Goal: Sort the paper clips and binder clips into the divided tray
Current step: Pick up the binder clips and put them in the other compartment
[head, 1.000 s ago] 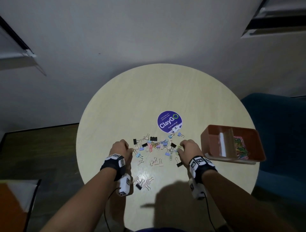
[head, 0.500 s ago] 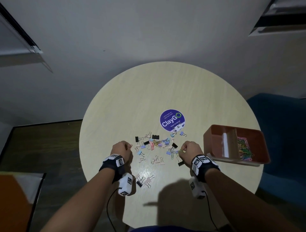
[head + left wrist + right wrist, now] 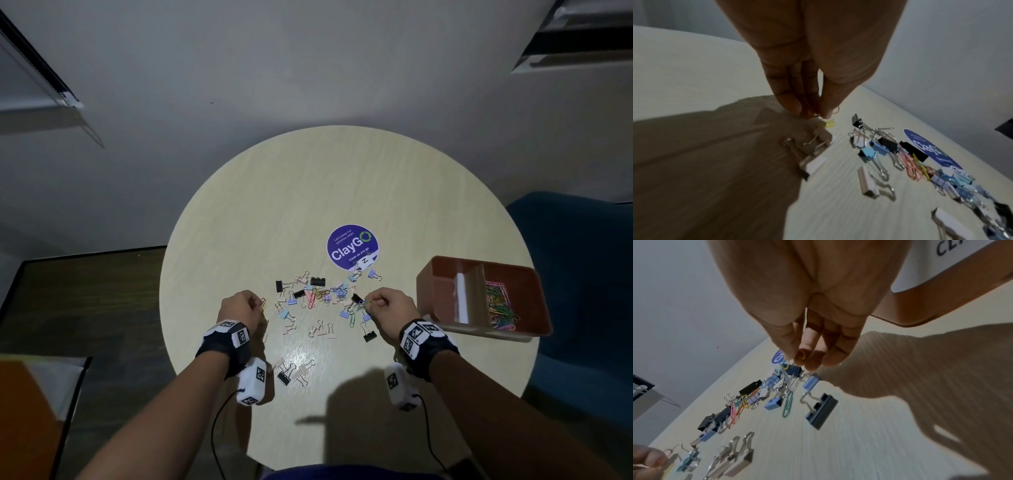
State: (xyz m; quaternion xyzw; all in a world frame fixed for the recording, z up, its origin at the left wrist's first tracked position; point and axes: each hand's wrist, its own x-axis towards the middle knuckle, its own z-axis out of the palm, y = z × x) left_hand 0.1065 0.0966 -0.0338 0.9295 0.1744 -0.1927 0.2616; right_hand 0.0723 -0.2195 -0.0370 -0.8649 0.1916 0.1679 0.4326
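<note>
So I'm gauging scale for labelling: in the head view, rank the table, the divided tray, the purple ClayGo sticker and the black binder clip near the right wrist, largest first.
1. table
2. divided tray
3. purple ClayGo sticker
4. black binder clip

No pair looks close.

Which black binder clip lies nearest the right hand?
The black binder clip lying apart just below the right hand, nearer the person than the main pile.

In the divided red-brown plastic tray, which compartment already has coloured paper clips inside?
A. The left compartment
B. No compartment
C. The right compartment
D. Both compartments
C. In the head view, the heap of coloured paper clips lies in the right compartment of the divided red-brown plastic tray; no paper clips show in the left compartment.
</note>
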